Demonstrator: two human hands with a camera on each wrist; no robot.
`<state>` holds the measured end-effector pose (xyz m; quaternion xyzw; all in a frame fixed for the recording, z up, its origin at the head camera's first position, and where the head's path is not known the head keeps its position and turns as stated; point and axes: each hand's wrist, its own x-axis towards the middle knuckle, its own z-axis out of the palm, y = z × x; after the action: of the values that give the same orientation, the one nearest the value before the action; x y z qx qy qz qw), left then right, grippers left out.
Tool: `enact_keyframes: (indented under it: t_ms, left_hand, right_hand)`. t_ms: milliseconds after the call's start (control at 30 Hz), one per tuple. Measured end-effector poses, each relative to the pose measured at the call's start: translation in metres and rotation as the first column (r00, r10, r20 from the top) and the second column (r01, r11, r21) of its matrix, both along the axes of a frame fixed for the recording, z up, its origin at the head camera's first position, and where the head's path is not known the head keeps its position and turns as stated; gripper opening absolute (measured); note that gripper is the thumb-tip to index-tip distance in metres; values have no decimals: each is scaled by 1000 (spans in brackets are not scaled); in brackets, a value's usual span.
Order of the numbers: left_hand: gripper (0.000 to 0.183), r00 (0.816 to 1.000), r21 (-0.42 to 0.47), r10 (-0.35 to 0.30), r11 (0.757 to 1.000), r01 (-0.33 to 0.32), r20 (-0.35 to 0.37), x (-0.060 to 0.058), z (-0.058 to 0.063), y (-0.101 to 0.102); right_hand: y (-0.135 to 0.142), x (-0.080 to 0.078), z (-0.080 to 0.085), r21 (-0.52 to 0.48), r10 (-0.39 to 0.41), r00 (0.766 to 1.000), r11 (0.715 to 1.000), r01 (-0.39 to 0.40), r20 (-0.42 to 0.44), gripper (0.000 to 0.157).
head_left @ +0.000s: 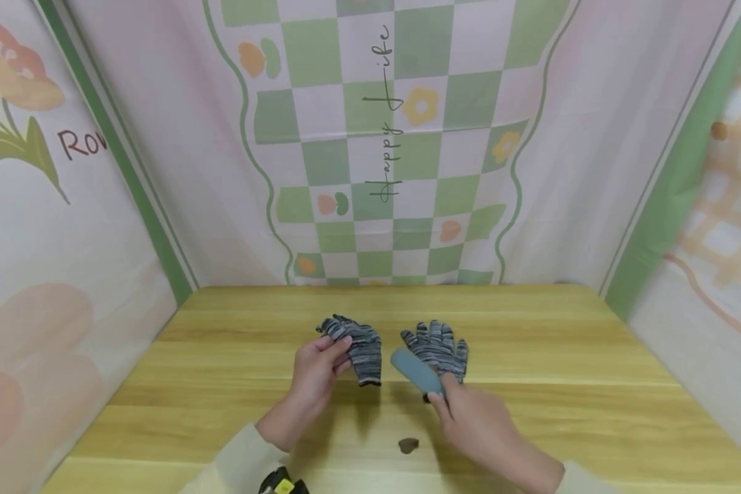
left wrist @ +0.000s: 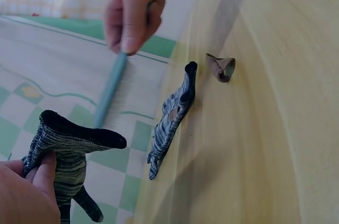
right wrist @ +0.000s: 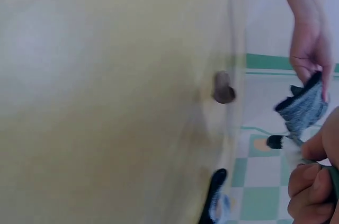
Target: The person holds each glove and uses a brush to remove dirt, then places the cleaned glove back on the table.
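My left hand (head_left: 315, 374) pinches a grey-and-black knitted glove (head_left: 366, 353) and holds it up above the table, its dark-edged cuff open in the left wrist view. In my right hand (head_left: 478, 422) is a blue-green brush (head_left: 416, 370), gripped by one end; pale bristles (right wrist: 292, 151) show in the right wrist view. Behind the brush, a matching glove (head_left: 438, 346) lies on the table with its fingers pointing away, partly covered by the brush and hand. A small curled brown piece (head_left: 409, 445) rests on the table nearer to me, between the two hands.
The wood-grain table (head_left: 222, 384) reaches back to a checked green-and-white curtain (head_left: 370, 137). Printed cloth panels (head_left: 31, 274) stand along both sides. A black object with a yellow patch (head_left: 284, 486) shows at the bottom edge, beside the left sleeve (head_left: 241, 460).
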<state>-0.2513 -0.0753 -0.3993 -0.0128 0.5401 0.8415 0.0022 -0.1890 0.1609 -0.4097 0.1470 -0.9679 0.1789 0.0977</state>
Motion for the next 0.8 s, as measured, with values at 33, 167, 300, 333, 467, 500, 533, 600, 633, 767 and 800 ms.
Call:
enact_keyframes:
  t_ms: [33, 167, 300, 333, 467, 500, 533, 600, 633, 767, 800]
  left_hand:
    - [27, 1000, -5, -6, 1000, 6, 0, 0, -1, 0]
    - [31, 999, -26, -34, 999, 34, -8, 2, -4, 3]
    - [26, 999, -29, -51, 998, 51, -3, 2, -6, 7]
    - [23, 998, -28, -56, 998, 56, -1, 3, -6, 8]
    - [7, 998, -24, -67, 997, 67, 7, 4, -7, 10]
    - [5, 998, -26, -69, 997, 69, 8, 4, -7, 10]
    - [7, 997, -26, -71, 997, 71, 9, 4, -8, 11]
    - [13, 997, -23, -73, 997, 73, 11, 5, -8, 11]
    - [15, 997, -22, -72, 997, 72, 15, 5, -9, 11]
    - [11, 997, -16, -72, 997, 72, 12, 5, -10, 11]
    - [10, 997, -15, -73, 997, 73, 14, 5, -10, 11]
  right_hand:
    - [0, 0, 3, -21, -9, 1000, 1000, 9, 0, 18]
    - [-5, -2, 13, -89, -13, 1000, 996, 13, 2, 17]
    - [-13, -3, 17, -144, 8, 1000, 990, -9, -8, 16]
    - [-16, -3, 17, -160, 14, 1000, 987, -15, -8, 16]
    - [-27, -4, 17, -204, 19, 1000, 979, -21, -14, 16]
    - [-29, -4, 16, -209, 19, 1000, 978, -23, -19, 16]
    - [-31, -4, 15, -212, 20, 1000, 977, -24, -24, 17]
    - [-34, -4, 14, -209, 18, 999, 978, -24, -27, 17]
    - [-36, -4, 13, -210, 21, 999, 977, -26, -27, 18]
    - [-38, -3, 9, -215, 33, 999, 976, -36, -18, 18]
    - [-38, -3, 8, -217, 35, 999, 975, -37, -15, 18]
